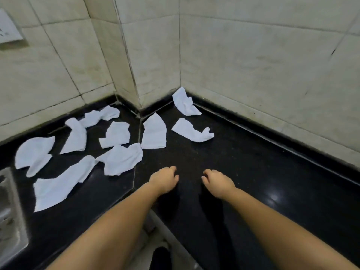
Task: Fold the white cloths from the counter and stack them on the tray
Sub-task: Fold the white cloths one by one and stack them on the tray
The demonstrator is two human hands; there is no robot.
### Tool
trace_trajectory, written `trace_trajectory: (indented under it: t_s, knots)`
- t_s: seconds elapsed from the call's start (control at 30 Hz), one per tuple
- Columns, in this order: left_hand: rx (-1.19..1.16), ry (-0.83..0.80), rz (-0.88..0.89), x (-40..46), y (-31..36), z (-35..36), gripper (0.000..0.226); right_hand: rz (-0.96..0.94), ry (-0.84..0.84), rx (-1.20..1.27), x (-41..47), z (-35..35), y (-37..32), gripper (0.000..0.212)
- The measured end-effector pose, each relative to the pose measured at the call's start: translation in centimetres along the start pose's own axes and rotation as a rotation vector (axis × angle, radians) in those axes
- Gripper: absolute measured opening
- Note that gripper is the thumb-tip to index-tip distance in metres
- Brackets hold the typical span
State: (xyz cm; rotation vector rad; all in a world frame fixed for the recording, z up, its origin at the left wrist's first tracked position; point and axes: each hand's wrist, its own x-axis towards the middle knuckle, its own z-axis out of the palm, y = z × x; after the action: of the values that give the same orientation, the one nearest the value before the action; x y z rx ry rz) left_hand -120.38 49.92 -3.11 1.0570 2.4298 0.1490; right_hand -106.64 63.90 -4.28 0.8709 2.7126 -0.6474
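both hands empty, fingers loosely curled: left hand (164, 180), right hand (217, 182) at lower centre. nearest white cloth (121, 159) lies up-left of the left hand, long axis roughly left-right (no tray in view).

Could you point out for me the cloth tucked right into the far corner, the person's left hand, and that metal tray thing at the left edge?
Corner cloth (185, 103): head view, middle of the crumpled cloth.
Left hand (165, 179): head view, back of the hand.
Metal tray (14, 209): head view, its raised rim.
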Motion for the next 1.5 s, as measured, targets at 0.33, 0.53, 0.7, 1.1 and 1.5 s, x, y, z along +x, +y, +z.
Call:
trace_trajectory:
  t_s: [0.33, 0.53, 0.7, 1.1, 1.5]
  knots:
    - [0.045, 0.053, 0.491, 19.9, 3.7, -6.9, 0.042, 0.381, 0.358, 0.283, 15.3, -6.1, 1.7, 0.042]
    - [0.268, 0.024, 0.787, 24.4, 7.0, -6.5, 0.045, 0.360, 0.268, 0.259, 17.5, -4.5, 3.0, 0.023]
    - [0.497, 0.099, 0.808, 24.6, 6.6, -6.6, 0.039, 0.329, 0.329, 0.239, 15.5, -5.0, 2.6, 0.021]
    - [0.145, 0.507, 0.638, 20.0, 7.2, -18.0, 0.028, 0.307, 0.616, 0.314, 8.8, -16.7, 3.5, 0.018]
    - [-0.399, 0.193, 0.550, 9.3, 0.3, -11.0, 0.007, 0.126, 0.571, 0.507, -0.9, -11.5, 3.8, 0.007]
